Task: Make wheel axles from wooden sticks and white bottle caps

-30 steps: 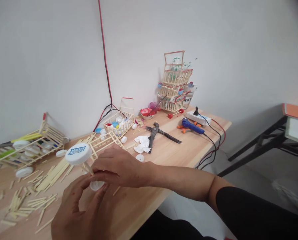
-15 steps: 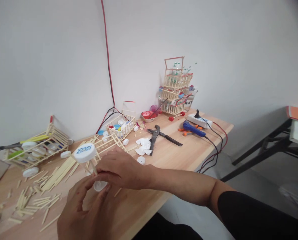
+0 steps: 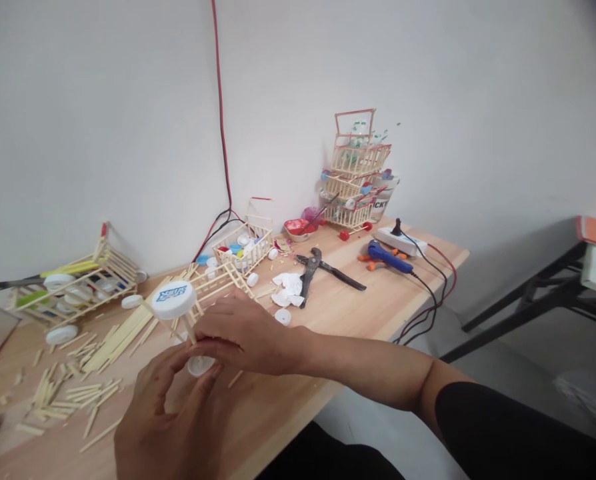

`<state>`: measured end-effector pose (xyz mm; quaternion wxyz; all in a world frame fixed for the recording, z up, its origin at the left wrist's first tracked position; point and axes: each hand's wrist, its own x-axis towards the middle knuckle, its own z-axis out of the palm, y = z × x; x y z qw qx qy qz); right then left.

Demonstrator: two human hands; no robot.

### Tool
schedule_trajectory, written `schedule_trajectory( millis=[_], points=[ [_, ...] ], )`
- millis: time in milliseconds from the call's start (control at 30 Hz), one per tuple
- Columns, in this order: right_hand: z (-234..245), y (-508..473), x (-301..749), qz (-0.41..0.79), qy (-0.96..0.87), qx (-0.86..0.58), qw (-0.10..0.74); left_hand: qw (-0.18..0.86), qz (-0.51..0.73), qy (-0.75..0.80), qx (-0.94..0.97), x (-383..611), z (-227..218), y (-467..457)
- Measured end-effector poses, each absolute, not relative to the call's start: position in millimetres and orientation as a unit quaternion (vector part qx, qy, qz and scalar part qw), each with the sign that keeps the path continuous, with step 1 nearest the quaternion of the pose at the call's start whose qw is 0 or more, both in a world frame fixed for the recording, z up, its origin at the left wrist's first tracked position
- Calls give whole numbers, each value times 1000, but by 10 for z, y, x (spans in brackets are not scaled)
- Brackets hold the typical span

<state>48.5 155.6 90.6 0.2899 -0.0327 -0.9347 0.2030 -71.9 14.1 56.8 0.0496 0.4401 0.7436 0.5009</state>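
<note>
Between my hands is a small cart frame made of thin wooden sticks, partly hidden behind my right hand. A white bottle cap with blue print sits like a wheel at the upper end of its stick axle. At the axle's lower end is a second white cap, hollow side showing. My left hand pinches this lower cap between thumb and fingers. The fingers of my right hand close round the stick frame beside the axle; their exact grip is partly hidden.
Cut sticks litter the left of the wooden table. Stick carts with caps stand along the wall, others stacked. Black cutters, a blue glue gun, a corded power strip and a red paint dish lie right.
Both hands keep the same hold on the cart and cap, with only a slight shift. The whole view has moved a little, so the background sits slightly further right.
</note>
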Motion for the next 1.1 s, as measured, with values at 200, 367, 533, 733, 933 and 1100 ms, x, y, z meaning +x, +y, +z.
schedule_trajectory(
  millis=[200,367,533,733,933,1100],
  points=[
    [923,1543,489,200,-940,-42,273,44,497,746,442,-722,567,128],
    [939,1538,488,206,-941,-48,265,51,503,739,446,-718,558,116],
    [946,1539,495,210,-939,-49,267,51,497,745,441,-735,550,117],
    [922,1553,505,203,-937,-33,284,51,488,756,433,-733,547,135],
    [907,1557,499,195,-936,-23,292,45,488,753,440,-721,548,133],
    [901,1557,499,172,-935,-21,309,42,492,750,441,-732,522,139]
  ],
)
